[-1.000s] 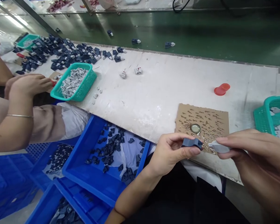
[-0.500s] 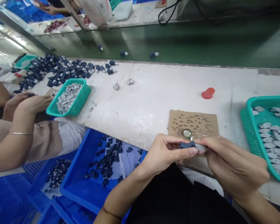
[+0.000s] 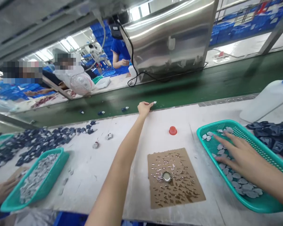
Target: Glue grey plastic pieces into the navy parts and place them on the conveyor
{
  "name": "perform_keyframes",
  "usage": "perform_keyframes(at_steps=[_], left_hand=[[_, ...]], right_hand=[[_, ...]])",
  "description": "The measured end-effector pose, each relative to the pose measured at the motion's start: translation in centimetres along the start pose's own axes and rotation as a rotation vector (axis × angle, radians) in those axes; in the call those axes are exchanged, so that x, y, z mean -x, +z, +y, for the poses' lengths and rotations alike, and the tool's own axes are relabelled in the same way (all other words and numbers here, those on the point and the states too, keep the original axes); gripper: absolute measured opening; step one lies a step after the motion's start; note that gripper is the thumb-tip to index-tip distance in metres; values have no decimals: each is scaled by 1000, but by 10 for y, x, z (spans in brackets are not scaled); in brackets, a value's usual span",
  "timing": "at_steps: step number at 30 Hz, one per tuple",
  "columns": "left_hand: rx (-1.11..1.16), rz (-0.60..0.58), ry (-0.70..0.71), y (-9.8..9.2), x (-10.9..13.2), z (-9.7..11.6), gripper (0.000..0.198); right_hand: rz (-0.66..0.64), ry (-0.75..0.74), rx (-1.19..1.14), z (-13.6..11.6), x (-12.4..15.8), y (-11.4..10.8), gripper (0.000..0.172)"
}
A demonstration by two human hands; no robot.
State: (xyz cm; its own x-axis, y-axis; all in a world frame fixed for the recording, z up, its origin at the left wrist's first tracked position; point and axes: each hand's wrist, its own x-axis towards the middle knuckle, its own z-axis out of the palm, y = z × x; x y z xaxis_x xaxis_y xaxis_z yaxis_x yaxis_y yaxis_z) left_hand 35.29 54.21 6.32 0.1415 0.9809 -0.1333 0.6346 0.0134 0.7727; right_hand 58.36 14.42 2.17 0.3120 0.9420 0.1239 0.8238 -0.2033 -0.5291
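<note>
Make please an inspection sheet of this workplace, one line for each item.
Surface: white table, worn; green belt behind.
Job's things: grey pieces in right teal basket; cardboard sheet with small metal bits.
Clutter: dark blue parts, red cap, white jug.
Hands: left hand at the belt edge, small piece at fingertips; right hand spread over grey pieces.
Cables: black cable by steel machine.
Surroundings: other people working.

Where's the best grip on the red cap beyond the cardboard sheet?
Pinch the red cap across its narrower upper body, coming straight down from above. It sits upright on its wider base on the white table, with nothing touching it.
</note>
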Motion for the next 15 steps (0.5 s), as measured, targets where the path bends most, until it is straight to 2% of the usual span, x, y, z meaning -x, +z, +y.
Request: perform_keyframes(at_steps=[2, 4, 7, 9, 11, 13, 15], left_hand=[[-70, 56, 36, 8, -12, 1, 35], [-116, 110, 85, 7, -9, -3, 37], [-154, 171, 176, -21, 23, -20, 33], [-163, 219, 234, -57, 68, -42, 29], [-165, 321, 260, -99, 130, -77, 32], [-175, 502, 222, -136, 203, -128, 40], [-238, 833, 80, -157, 278, -189, 37]], right_hand=[[-58, -45, 19, 5, -3, 11, 64], [-111, -86, 23, 6, -3, 15, 49], [-191, -134, 11, 4, 0, 8, 34], [-240, -156, -8, 1, 0, -2, 30], [-264, -163, -27, -1, -2, -12, 29], [-257, -150, -34, -3, -4, -22, 32], [-238, -126, -30, -4, -4, -28, 37]])
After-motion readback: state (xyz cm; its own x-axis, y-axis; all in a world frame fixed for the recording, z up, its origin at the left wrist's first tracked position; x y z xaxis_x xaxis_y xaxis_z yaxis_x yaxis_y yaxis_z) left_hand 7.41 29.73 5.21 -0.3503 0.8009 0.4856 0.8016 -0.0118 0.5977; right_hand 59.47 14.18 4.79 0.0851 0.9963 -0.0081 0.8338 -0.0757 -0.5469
